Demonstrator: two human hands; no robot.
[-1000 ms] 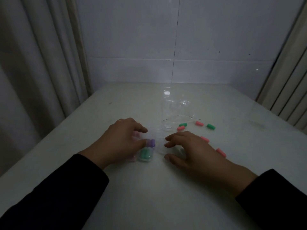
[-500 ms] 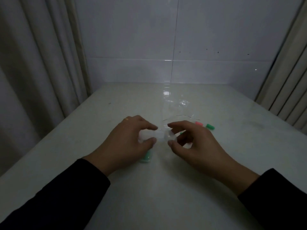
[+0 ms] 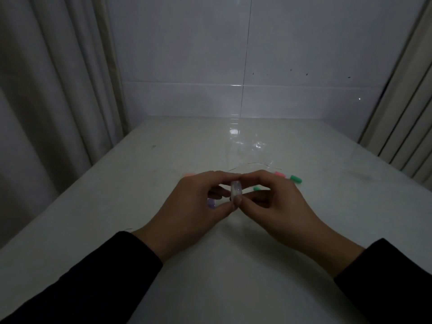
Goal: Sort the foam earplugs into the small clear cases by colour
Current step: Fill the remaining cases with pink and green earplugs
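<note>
A small clear case (image 3: 235, 192) is lifted just above the white table (image 3: 233, 265), held between both hands. My left hand (image 3: 196, 206) pinches its left side and my right hand (image 3: 273, 202) pinches its right side, thumbs underneath. A purple earplug (image 3: 211, 203) shows beneath my left fingers. Behind my right hand lie a green earplug (image 3: 257, 188), a pink earplug (image 3: 279, 174) and another green earplug (image 3: 296, 179). An orange-pink bit (image 3: 188, 175) peeks out behind my left hand. The case with green plugs is hidden.
A crumpled clear plastic bag (image 3: 247, 148) lies on the table behind my hands. Curtains (image 3: 53, 90) hang along the left edge, slats (image 3: 406, 127) stand at the right, and a tiled wall (image 3: 233, 66) closes the back.
Both hands took hold of a clear case and raised it off the table, closing together at the centre. The green-filled case went out of sight behind my left hand.
</note>
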